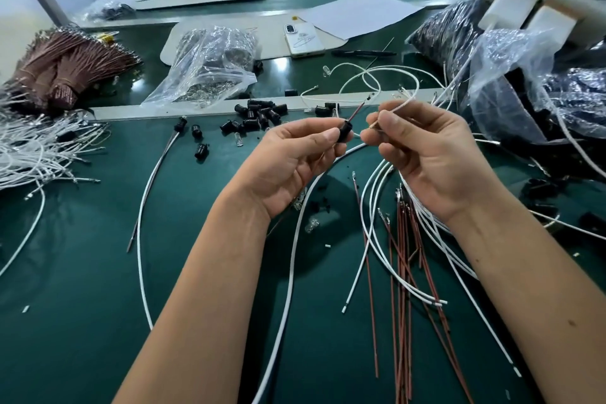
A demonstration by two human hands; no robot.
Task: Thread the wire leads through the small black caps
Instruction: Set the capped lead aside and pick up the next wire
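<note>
Where wires [387, 259] sprawl: green mat [82, 272] | paper [357, 13] behind

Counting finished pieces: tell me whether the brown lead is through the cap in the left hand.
Through: the brown lead sticks out beyond the black cap, which the left hand pinches. The right hand holds a white wire.

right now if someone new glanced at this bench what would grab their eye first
Most striking are the two hands raised at the centre: the left hand pinches a small black cap with a brown wire lead poking out of it, while the right hand pinches a white wire beside it. Behind them lies a scatter of loose black caps on the green table, with brown and white wires fanned out below the right wrist.
</note>
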